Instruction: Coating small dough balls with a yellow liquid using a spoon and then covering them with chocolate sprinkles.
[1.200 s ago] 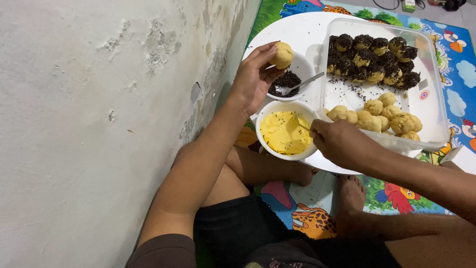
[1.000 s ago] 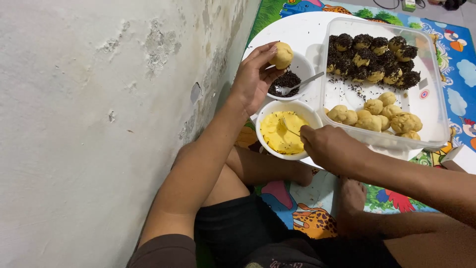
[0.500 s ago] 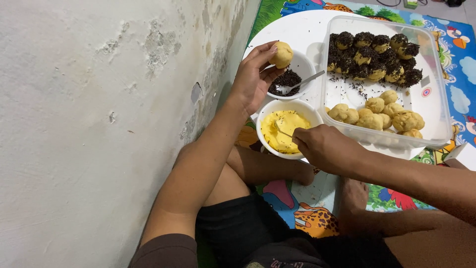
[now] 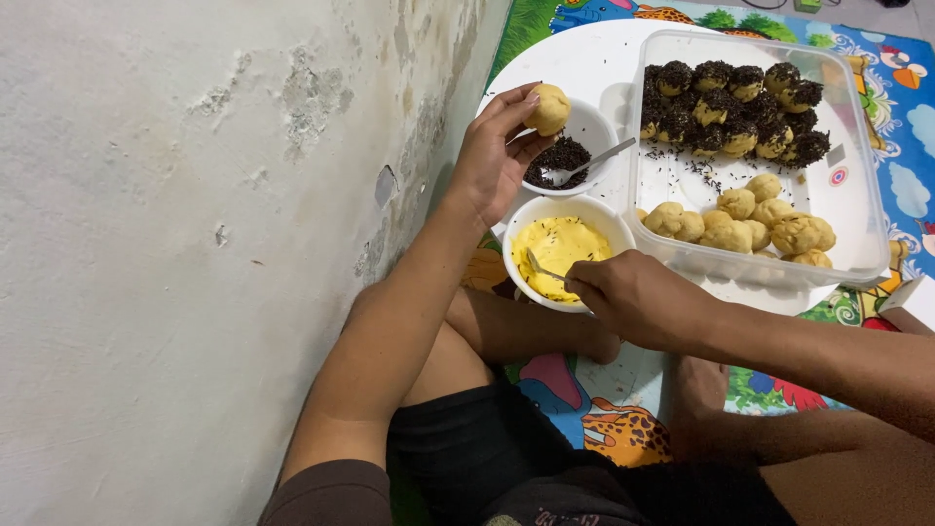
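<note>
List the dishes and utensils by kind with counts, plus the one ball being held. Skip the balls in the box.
White bowls: 2 (sprinkles bowl, cream bowl)
Metal utensils: 2 (spoon in the sprinkles, cream utensil in the right hand)
Clear plastic box: 1
Round white tray: 1
Plain ball in the left hand: 1
Total: 7

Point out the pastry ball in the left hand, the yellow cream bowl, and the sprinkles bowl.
pastry ball (image 4: 549,107), head view, middle of its front.
yellow cream bowl (image 4: 612,216), head view, white rim at upper right.
sprinkles bowl (image 4: 590,119), head view, bare white inner wall.
</note>
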